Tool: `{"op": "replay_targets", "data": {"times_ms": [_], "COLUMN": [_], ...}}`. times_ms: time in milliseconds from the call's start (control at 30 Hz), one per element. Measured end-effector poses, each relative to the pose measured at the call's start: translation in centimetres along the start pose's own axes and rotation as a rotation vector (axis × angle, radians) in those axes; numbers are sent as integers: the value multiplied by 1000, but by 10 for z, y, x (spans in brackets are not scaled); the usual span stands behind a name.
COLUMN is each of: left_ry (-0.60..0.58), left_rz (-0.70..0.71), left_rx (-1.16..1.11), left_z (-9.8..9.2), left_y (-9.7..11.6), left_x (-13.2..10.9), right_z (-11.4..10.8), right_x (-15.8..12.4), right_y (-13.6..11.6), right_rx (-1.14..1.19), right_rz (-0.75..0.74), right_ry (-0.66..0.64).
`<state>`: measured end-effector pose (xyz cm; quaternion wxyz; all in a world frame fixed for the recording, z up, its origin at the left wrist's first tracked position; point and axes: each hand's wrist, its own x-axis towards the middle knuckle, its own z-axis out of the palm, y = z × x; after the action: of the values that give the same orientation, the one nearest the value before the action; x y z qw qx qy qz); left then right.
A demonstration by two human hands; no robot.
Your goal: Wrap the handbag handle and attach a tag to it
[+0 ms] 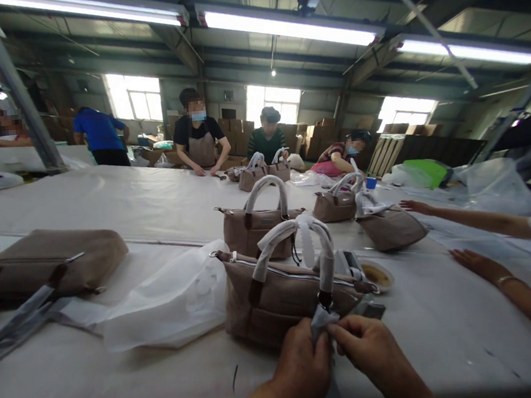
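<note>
A brown handbag (275, 298) stands upright right in front of me, its two handles (270, 248) wrapped in white and a white tag hanging at them. Closed around a pale grey wrapping (323, 320) at the base of the near handle is my left hand (304, 358). The thumb and forefinger of my right hand (368, 342) pinch the same wrapping from the right side. What lies inside the wrapping is hidden. Directly behind this bag stands a second brown handbag (233, 230), also with wrapped handles.
White plastic sheeting (172, 302) and a brown bag (87, 257) lying flat are on the left. A round dish (379, 275) sits behind the handbag's right end. More bags (390, 227) stand farther right, near a co-worker's two hands (481, 266). Other people work across the table.
</note>
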<state>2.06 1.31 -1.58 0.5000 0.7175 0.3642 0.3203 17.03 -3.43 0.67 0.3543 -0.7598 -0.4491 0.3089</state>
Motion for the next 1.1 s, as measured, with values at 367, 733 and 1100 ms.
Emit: {"op": "replay_targets", "data": {"times_ms": [367,733,1100], "left_ry": [-238,-288,-392], "left_rz": [-302,-318,-369], "left_rx": [-588,-636,-680], "left_z": [-6,-12,-10], "left_y": [8,14,-53], "left_x": [4,7,-58], "right_z": [9,19,42], "right_x": [8,-3,-4], "right_y": [31,9,26], "right_rx": [603,605,538], "right_rz": [110,3,-12], "right_ry": [-200,-221,4]}}
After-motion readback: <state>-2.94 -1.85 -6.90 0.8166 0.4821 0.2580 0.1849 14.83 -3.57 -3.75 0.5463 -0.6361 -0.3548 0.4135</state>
